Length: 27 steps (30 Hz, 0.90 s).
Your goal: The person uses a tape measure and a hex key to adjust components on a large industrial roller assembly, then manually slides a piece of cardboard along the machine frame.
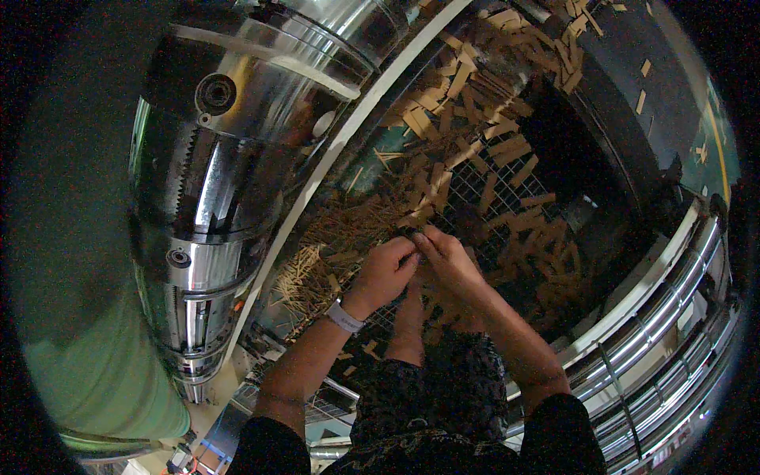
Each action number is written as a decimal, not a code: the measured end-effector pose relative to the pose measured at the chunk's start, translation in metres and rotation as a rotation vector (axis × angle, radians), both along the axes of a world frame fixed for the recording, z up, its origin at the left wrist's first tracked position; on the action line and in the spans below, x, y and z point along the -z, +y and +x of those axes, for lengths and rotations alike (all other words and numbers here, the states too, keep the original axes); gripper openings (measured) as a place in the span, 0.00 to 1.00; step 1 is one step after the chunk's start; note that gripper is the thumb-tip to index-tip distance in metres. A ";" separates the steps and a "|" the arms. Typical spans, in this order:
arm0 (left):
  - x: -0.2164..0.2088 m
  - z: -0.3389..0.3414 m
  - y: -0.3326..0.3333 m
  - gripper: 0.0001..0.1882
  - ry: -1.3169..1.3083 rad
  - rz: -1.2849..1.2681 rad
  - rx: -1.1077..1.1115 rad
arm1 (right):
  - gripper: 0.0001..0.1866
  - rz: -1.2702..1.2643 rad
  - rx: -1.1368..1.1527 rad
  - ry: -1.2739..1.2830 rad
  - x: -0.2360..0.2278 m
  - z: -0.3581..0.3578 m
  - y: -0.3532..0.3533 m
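My left hand (385, 273) and my right hand (445, 252) meet at the middle of the view, above a floor strewn with scraps. The fingers of both are closed, and their tips come together. Whatever they pinch, if anything, is too small and dark to make out. A pale band circles my left wrist. Below and beyond the hands lie many brown cardboard strips (495, 186), some flat and some piled. To the left is a heap of thin, stick-like cardboard slivers (303, 273).
A large machine with shiny metal rollers (214, 182) runs along the left, edged by a pale rail (317, 178). Curved chrome bars (657, 317) stand at the right. Dark grid lines (475, 190) show under the scraps. Green sheeting (95, 340) fills the far left.
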<state>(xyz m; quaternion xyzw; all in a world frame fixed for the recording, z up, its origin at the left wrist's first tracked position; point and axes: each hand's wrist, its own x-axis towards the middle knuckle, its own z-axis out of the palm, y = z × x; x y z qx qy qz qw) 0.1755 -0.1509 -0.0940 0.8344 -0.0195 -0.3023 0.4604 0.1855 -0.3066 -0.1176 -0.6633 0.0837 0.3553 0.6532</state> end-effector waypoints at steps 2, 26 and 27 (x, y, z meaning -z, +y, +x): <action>0.003 -0.005 -0.003 0.08 -0.061 0.057 0.018 | 0.12 -0.013 -0.012 0.033 0.011 -0.005 -0.001; -0.005 0.013 0.021 0.12 0.251 -0.001 0.223 | 0.12 -0.042 -0.314 -0.326 -0.008 0.022 0.004; -0.006 0.013 0.020 0.13 0.243 -0.040 0.228 | 0.11 -0.076 -0.330 -0.337 -0.010 0.021 0.004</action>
